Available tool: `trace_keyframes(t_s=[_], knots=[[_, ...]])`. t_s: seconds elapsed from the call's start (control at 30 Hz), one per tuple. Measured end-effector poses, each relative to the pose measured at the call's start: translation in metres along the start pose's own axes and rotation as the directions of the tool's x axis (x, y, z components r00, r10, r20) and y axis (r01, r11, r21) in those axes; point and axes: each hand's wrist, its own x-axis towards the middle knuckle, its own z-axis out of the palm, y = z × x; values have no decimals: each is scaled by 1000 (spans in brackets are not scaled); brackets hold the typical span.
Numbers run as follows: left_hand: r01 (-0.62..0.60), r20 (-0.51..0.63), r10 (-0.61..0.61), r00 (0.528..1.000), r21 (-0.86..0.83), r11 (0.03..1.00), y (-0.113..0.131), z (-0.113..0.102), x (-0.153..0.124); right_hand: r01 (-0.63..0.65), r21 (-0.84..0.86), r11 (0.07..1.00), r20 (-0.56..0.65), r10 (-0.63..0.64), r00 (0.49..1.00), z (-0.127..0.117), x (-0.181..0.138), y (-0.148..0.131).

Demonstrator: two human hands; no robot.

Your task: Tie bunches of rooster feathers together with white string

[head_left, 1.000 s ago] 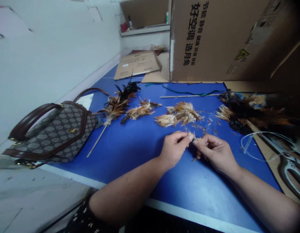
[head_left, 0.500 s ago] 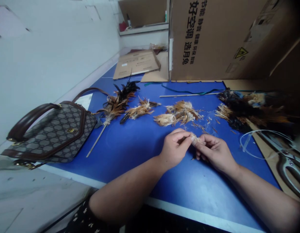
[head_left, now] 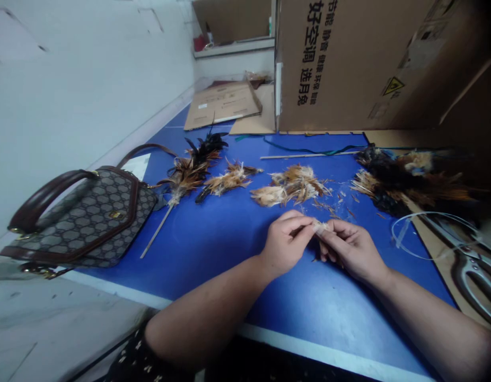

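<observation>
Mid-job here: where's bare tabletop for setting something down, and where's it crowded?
Bare blue tabletop shows between the stick and left hand, and between the forearms. Beyond the hands, feather bundles and scraps crowd it; right of the right hand sit the feather pile, clear loop and scissors.

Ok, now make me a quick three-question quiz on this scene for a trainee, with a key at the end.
1. True or false: the handbag lies to the left of the left hand.
2. What colour is the tabletop? A, red; B, blue; C, green.
3. What is pinched between the fingertips of the left hand and the right hand?

Key: 1, true. 2, B. 3, a small pale tuft, probably feather.
</observation>
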Motion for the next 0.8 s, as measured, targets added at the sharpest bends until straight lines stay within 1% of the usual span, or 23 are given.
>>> trace_keyframes(t_s=[0.13,0.3,0.37,0.43,0.5,0.57,0.7,0.8], knots=[[-15,-10,16,1000,20,1000,-3,1,0,-5,-8,1000,4,5,1000,0,0,0],[17,-3,-17,1000,51,999,-4,0,0,-17,-58,998,39,20,999,2,0,-2],[26,0,-26,1000,79,997,-4,0,0,-21,-68,997,41,24,999,3,0,-1],[56,-14,-55,998,73,996,-4,0,0,-26,-70,997,40,29,999,2,1,0],[114,-37,-114,993,20,993,-3,0,0,-32,-68,997,41,35,999,2,1,0],[196,-52,-199,979,-62,979,-2,0,0,-30,-58,998,44,33,999,1,1,0],[356,-44,-377,925,-245,902,-3,1,2,1,-37,999,47,1,999,1,2,-1],[410,-35,-446,894,-338,847,-5,2,2,19,-22,1000,47,-18,999,1,2,-1]])
